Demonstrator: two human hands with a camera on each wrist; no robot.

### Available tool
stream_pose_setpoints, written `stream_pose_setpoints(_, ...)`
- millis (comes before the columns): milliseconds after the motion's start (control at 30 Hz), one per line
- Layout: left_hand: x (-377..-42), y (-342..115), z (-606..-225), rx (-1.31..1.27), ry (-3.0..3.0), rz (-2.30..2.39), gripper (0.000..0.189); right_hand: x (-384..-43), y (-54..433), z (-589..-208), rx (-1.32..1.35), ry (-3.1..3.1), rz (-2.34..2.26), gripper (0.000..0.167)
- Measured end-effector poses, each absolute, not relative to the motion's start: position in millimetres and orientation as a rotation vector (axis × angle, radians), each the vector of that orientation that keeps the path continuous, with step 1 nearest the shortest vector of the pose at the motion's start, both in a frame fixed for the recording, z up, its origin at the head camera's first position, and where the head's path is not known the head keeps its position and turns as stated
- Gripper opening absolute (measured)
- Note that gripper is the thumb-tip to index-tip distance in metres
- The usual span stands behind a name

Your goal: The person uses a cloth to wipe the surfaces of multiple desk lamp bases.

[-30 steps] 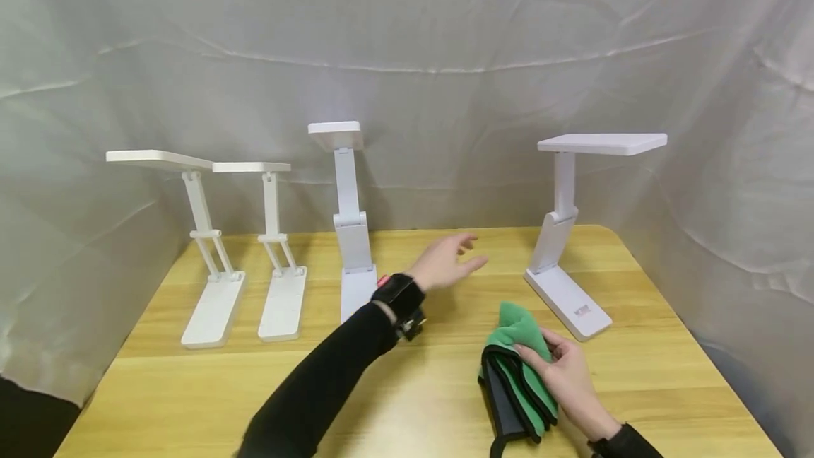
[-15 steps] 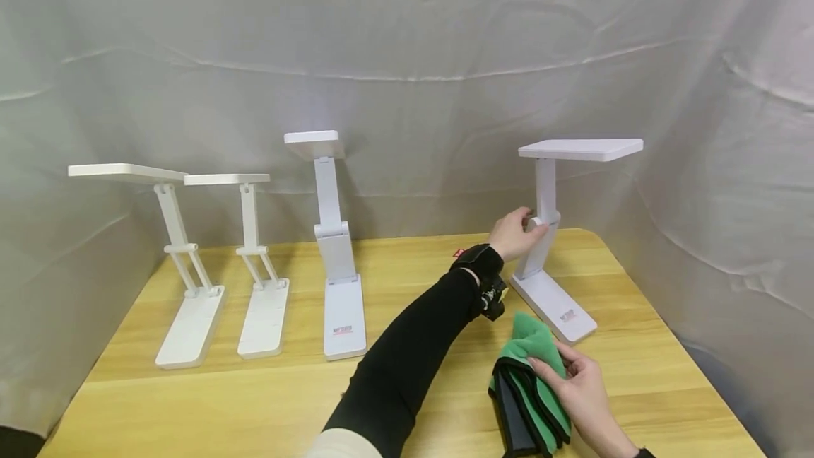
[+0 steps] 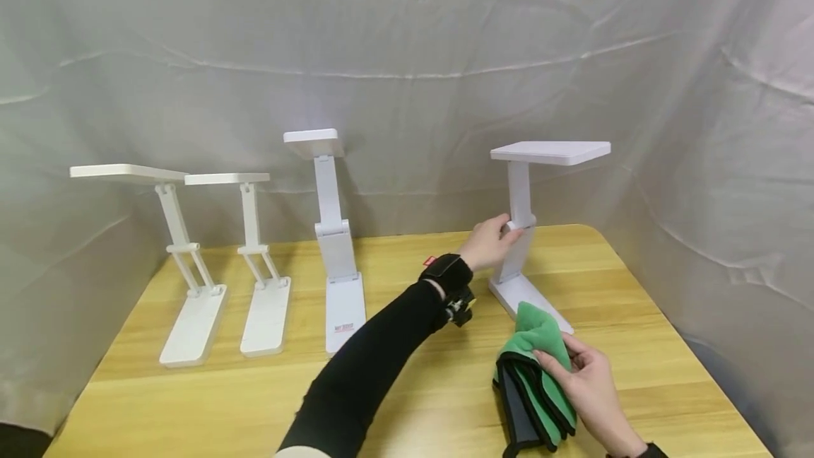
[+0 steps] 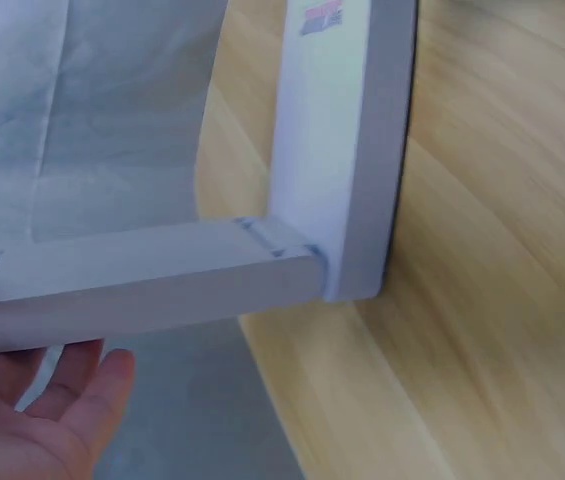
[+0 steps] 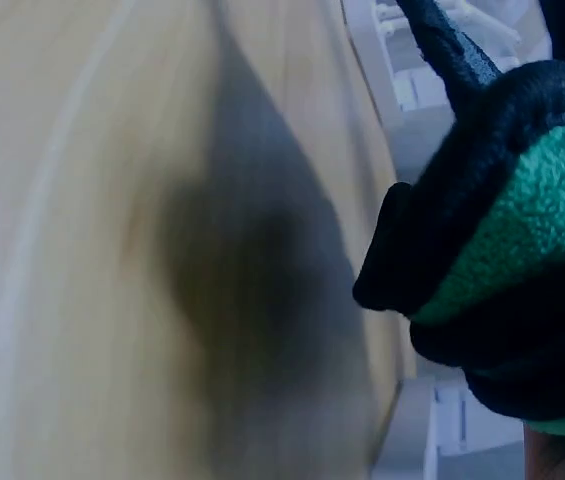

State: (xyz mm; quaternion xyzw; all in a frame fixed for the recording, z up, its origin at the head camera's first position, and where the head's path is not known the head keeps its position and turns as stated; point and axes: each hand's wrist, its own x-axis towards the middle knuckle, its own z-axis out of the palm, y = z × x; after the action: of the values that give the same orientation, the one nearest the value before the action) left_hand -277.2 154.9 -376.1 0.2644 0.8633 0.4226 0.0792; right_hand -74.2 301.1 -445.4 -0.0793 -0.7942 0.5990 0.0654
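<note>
My left hand [image 3: 490,242] grips a white folding desk lamp [image 3: 519,189] by its stem, close to the middle joint. In the left wrist view, the thumb and fingers lie on either side of the lamp's lower arm [image 4: 142,280], and the base [image 4: 327,130] carries a small red and grey print. My right hand [image 3: 591,387] pinches a folded green cloth [image 3: 540,341] with black edging and a grey side. The cloth overlaps the near end of the lamp's base in the head view. Folded layers of the cloth [image 5: 522,220] fill the right of the right wrist view.
Another white lamp [image 3: 333,246] stands unfolded left of the hands, partly behind the left sleeve [image 3: 375,366]. Two slimmer white lamps [image 3: 191,331] [image 3: 266,316] stand farther left. Grey fabric [image 3: 407,90] hangs behind the wooden table [image 3: 159,408] and along its sides.
My left hand has reached right to the rightmost lamp, taken hold of its stem and shifted the lamp leftward. My right hand keeps its hold on the cloth.
</note>
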Motion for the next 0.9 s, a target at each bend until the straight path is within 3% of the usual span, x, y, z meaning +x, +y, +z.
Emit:
stream_pose_setpoints(167,-270,109,-379,0.878,2.514,1.275,0.023,-74,295,-438,-0.102,-2.376,1.880,0.044)
stream_pose_setpoints(267,-264,77,-381,0.915,2.477,1.277,0.023,-74,292,-434,0.109,-2.332,1.960,0.040)
stream_pose_setpoints(467,-249,13,-380,0.884,2.401,1.268,0.037,-82,289,-424,0.401,-2.265,2.059,0.041)
stream_pose_setpoints(667,-239,-22,-386,0.888,2.334,1.335,0.032,-96,272,-422,0.572,-2.349,1.584,0.045)
stream_pose_setpoints(800,-237,-18,-392,0.862,2.345,1.387,0.041,-114,249,-428,0.842,-2.323,1.215,0.057)
stream_pose_setpoints(900,-238,-10,-399,0.797,2.328,1.413,0.048,-124,225,-438,1.022,-2.472,0.898,0.057)
